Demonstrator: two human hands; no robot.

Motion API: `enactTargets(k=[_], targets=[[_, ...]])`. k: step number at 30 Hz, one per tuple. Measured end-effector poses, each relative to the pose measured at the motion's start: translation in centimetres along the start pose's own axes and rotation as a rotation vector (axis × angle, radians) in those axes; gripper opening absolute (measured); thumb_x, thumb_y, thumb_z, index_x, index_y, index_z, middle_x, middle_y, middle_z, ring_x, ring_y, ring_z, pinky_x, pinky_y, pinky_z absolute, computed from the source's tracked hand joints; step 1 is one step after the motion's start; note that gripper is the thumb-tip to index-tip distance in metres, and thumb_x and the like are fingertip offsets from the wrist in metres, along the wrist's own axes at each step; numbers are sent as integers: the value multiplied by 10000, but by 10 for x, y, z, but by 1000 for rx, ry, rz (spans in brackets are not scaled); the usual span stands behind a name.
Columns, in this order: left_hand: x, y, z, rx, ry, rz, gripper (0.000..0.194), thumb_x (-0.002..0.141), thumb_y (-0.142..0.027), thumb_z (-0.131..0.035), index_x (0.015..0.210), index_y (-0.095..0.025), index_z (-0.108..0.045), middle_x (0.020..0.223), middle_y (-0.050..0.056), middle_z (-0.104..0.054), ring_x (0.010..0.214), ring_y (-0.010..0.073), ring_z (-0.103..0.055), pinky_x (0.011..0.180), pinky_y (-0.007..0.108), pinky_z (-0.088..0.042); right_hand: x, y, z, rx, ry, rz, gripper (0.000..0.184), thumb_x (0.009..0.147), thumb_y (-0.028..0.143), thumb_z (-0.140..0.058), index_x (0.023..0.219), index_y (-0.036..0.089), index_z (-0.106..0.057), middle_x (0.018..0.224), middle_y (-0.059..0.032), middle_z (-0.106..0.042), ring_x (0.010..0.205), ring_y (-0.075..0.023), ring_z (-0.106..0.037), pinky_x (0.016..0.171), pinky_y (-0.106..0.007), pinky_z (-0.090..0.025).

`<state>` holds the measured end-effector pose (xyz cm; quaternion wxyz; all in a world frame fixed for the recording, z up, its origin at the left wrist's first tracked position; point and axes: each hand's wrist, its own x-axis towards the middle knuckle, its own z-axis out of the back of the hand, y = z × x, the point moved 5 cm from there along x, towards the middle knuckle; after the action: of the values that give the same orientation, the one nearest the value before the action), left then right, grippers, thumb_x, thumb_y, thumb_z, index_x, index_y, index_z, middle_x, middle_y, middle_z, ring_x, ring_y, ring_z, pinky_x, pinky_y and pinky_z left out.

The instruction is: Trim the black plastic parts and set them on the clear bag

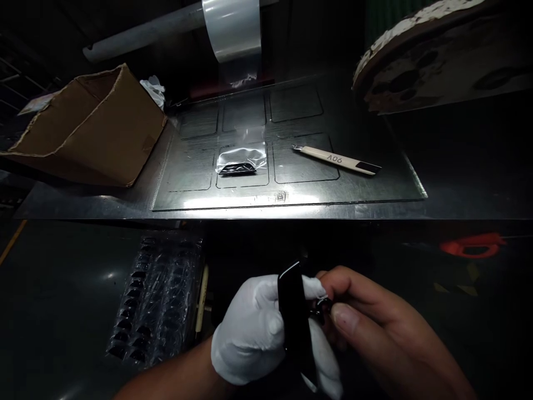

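1. Head view: a glossy black part (295,316) stands edge-up low in the frame, below the front lip of the surface (291,210), clamped in the white-gloved left hand (266,333).
2. The bare right hand (375,328) is closed in a pinch on a small dark piece (321,309) against the part's right side; the two hands are pressed together around it.
3. Risk, as a judgement: the part is slick and held over dim, open space, so a loosened glove grip could let it slide out downward; the tiny piece could slip from the bare fingertips and be lost in the dark.
4. Bare fingers near the glossy face could also leave smudges.
5. Just left of the hands lies a clear blister tray (156,300) of dark pieces, close enough for an elbow to nudge.
6. Up on the surface, a bagged black part (240,162) rests mid-mat, a knife marked "A06" (335,159) to its right, blade tip exposed.
7. A cardboard box (95,125) crowds the left edge, a film roll (233,28) hangs behind, a large reel (441,55) overhangs the right.
8. Open room remains between bag and front lip.
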<state>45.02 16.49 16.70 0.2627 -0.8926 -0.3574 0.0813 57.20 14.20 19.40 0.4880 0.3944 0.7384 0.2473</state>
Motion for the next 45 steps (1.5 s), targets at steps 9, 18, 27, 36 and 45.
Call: enactTargets(k=[9,18,27,36,45], targets=[[-4,4,1,-6,-163,11,619,950,-598,-714,1367,-140,-703,696,69,-712,537,140,-660,482,171,-510,1,-1,0,-4,-32,-2,409,928,642,-674,902,234,-672,721,-1,-610,652,-133,-538,606,-253,-469],[0,2,5,-2,-45,34,569,1039,-534,-618,1480,-175,-618,762,56,-739,613,118,-707,554,158,-550,9,-10,11,-59,40,89,326,1004,549,-633,950,235,-700,772,-4,-641,681,-128,-545,619,-242,-465],[-9,3,11,-38,-134,30,436,1035,-373,-665,1419,-168,-648,972,106,-802,799,168,-787,628,157,-574,17,-12,16,-106,40,207,336,1017,545,-644,954,216,-675,776,31,-592,707,-97,-481,668,-225,-415],[1,8,9,-75,-110,18,461,1046,-369,-655,1434,-120,-646,899,121,-805,742,152,-790,604,135,-583,15,-17,28,-150,29,204,270,1040,504,-627,1058,247,-710,790,34,-601,710,-98,-487,657,-230,-421],[3,5,8,-162,-65,-19,454,1094,-362,-564,1445,-81,-629,938,136,-820,790,161,-808,622,143,-607,19,-17,24,-158,56,204,279,1046,517,-611,1034,253,-702,761,40,-580,690,-95,-479,642,-225,-424]])
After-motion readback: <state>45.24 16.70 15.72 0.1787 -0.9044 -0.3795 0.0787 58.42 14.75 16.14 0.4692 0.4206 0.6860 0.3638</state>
